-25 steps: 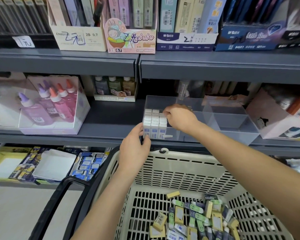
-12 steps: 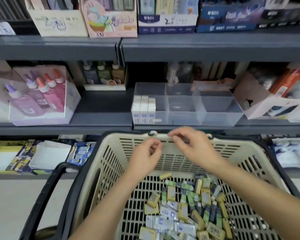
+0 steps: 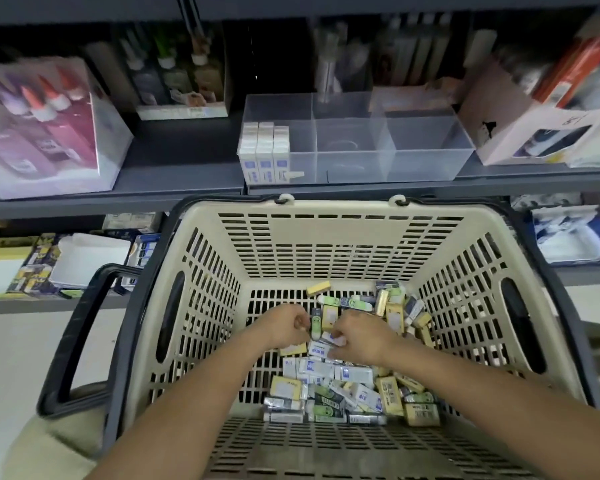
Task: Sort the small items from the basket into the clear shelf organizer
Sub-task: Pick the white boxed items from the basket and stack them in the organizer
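Hands dropped from basket rim into small items, left hand grip unclear, right hand pinching white packet

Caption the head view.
Left hand and right hand reach among small packets in the basket; clear organizer holds white boxes.

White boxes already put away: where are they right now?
In the head view, the white boxes stand upright in the leftmost compartment of the clear organizer, on the shelf just above the basket and its far rim.
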`<state>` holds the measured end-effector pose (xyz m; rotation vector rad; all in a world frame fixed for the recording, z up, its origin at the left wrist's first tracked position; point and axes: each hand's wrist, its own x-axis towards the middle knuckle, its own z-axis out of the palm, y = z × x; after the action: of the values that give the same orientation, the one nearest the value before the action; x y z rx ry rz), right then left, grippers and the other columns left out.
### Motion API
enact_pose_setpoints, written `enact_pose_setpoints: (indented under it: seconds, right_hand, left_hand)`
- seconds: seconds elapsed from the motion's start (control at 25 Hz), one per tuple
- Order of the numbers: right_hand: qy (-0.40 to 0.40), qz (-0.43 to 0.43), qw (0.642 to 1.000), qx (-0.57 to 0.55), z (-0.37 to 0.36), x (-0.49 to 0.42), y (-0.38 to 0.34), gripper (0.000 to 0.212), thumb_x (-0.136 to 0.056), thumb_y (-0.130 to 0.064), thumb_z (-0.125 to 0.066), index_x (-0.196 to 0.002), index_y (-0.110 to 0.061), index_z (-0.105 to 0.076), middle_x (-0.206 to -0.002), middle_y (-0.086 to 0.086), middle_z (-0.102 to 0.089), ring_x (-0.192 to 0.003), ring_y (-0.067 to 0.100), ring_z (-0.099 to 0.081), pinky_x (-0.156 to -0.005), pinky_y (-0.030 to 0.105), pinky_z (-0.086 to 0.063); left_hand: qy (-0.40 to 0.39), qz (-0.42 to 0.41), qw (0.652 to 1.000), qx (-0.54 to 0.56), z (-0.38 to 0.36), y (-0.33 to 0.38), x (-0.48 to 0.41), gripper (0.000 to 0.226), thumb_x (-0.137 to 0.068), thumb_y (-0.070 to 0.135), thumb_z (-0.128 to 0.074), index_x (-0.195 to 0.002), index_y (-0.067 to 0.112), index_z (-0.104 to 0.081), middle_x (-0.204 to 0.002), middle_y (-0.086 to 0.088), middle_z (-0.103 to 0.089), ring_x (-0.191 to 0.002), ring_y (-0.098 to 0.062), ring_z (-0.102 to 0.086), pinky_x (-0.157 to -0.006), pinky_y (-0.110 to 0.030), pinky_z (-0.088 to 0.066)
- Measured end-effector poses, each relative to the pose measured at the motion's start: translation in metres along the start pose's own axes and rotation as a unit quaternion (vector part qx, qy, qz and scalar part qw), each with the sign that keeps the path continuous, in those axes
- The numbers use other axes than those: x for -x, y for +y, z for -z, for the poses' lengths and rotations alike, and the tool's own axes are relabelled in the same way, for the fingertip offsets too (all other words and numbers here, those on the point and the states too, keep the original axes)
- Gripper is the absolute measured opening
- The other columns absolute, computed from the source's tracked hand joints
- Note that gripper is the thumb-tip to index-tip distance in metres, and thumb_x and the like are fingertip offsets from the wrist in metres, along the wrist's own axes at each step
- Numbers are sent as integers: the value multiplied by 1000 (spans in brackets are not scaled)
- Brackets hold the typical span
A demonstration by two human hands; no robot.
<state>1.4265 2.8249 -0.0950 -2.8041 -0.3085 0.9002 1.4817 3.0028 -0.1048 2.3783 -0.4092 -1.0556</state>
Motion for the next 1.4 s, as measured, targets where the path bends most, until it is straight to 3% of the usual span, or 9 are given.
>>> enact_pose_setpoints:
  seconds: [0.2, 0.36, 0.6, 0.8, 0.96, 1.04, 1.12, 1.28, 1.4]
  right_hand:
    - [11, -7, 1000, 19, -9, -5, 5, 42, -81, -42, -61, -116, -20, -57, -118, 2, -51, -112, 23, -49, -86, 35, -47]
    - [15, -20, 999, 26, -11, -3, 16, 37, -81, -38, -56, -113, -20, -56, -119, 3, -53, -111, 24, -49, -86, 34, -46]
    - [27, -35, 998, -39, -13, -4, 13, 35, -80, -36, -61, -109, -17, -57, -99, 1, -61, -95, 23, -57, -72, 29, -42]
    - [16, -33, 998, -54, -15, -4, 13, 37, -77, -44, -65, -105, -22, -55, -102, 0, -61, -97, 22, -54, -78, 32, -39]
    - [2, -42, 993, -113, -12, -4, 13, 18, -81, -36, -67, -87, -27, -53, -91, -7, -62, -90, 19, -58, -81, 31, -40]
    - [13, -59, 976, -210, -4, -5, 15, 14, -84, -27, -66, -81, -26, -52, -80, -7, -60, -82, 22, -61, -75, 29, -46]
    - [35, -84, 942, -323, 9, -6, 17, 12, -84, -19, -67, -88, -19, -56, -76, -2, -62, -71, 19, -61, -68, 26, -48]
    - [62, -108, 864, -487, 32, -2, 13, 11, -85, -13, -66, -95, -10, -61, -85, 8, -66, -75, 16, -58, -67, 26, -46]
    - [41, -50, 841, -537, 38, 3, 1, 2, -84, -10, -66, -84, -10, -64, -71, 1, -68, -65, 10, -64, -59, 18, -50]
  left_hand:
    - [-36, -121, 981, -151, -21, 10, 2, 39, -83, 30, -67, -120, 18, -62, -111, -3, -58, -104, -19, -51, -88, -31, -43]
    - [-21, -128, 958, -256, -25, 8, 1, 51, -87, 31, -62, -135, 21, -47, -133, -2, -47, -125, -20, -38, -100, -37, -38]
    - [-6, -112, 945, -306, -36, 16, 2, 42, -90, 36, -56, -127, 15, -50, -124, -9, -51, -118, -27, -45, -92, -39, -41]
    - [-45, -62, 958, -276, -31, 20, -1, 34, -86, 33, -61, -114, 15, -51, -117, -8, -53, -111, -26, -46, -86, -37, -42]
    - [-96, -11, 983, -153, -18, 18, 3, 35, -85, 27, -64, -116, 16, -51, -120, -5, -55, -106, -24, -54, -85, -35, -46]
    - [-106, 5, 992, -73, -6, 16, 3, 35, -87, 21, -62, -121, 14, -52, -120, -5, -57, -98, -18, -57, -81, -30, -49]
    - [-98, 45, 992, 60, 6, 13, 4, 33, -87, 17, -61, -119, 11, -53, -113, -7, -59, -92, -15, -59, -77, -28, -53]
    - [-62, 76, 905, 415, 16, 22, 6, 31, -83, 2, -63, -112, 10, -53, -114, -14, -63, -103, -22, -63, -80, -29, -54]
    - [-74, 45, 835, 543, 12, 29, 6, 46, -78, 6, -71, -120, 8, -53, -111, -14, -66, -102, -27, -64, -85, -35, -53]
